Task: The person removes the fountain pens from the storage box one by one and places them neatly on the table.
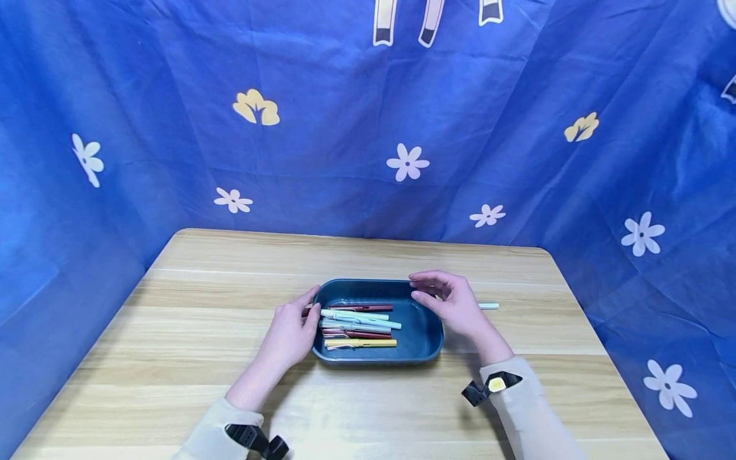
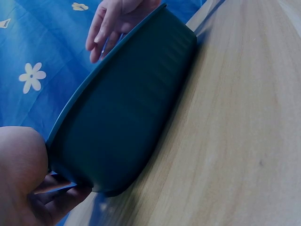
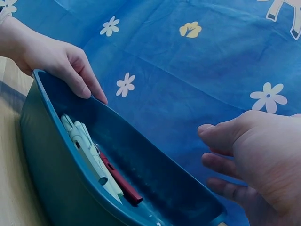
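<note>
Nearest, two pale sleeves (image 1: 535, 409) reach in from five and seven o'clock. With the blue box (image 1: 379, 363) on the table (image 1: 230, 281) as the dial, the left hand (image 1: 291, 335) pinches its wall at nine; the right hand (image 1: 457, 308), loosely spread and holding nothing, hovers near two. Pens (image 1: 362, 329) lie inside towards nine, a pale stick (image 1: 489, 306) outside near three. The step looks like steadying the box; next probably calls for a right-hand grip.

Left fingers (image 3: 94, 84) grip while right fingers (image 3: 222, 165) spread, loosely bent.
</note>
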Tool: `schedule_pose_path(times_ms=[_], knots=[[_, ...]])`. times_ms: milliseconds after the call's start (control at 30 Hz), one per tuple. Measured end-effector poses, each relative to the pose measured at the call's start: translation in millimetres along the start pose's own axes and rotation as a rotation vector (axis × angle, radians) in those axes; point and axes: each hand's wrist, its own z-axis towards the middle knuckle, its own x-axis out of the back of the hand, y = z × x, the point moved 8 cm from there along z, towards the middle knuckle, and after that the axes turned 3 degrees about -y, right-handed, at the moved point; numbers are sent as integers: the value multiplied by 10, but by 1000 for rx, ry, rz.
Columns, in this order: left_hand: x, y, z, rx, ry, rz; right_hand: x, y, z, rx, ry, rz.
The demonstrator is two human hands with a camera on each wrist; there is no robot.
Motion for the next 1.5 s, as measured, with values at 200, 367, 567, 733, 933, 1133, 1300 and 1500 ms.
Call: schedule_pose_path(times_ms=[200,367,567,733,933,1133,1300,1500], knots=[[1,-5,-5,2,-2,2,-43,15,24,-20,-15,-26],[4,-2,-6,-2,0,3,-82,10,54,-15,-22,-19],[4,3,-10,2,-1,1,-136,-2,86,-6,-32,12],[3,-4,-13,7,0,-1,-203,32,123,-12,-50,39],[-3,-19,-10,5,2,-9,-273,68,151,-41,-75,41],[-5,-13,-4,-4,7,-16,-323,68,177,-52,-103,50],[-3,-9,4,-7,8,-12,-386,73,214,-63,-141,44],[1,-23,2,3,5,-8,-500,91,247,-128,-198,19]])
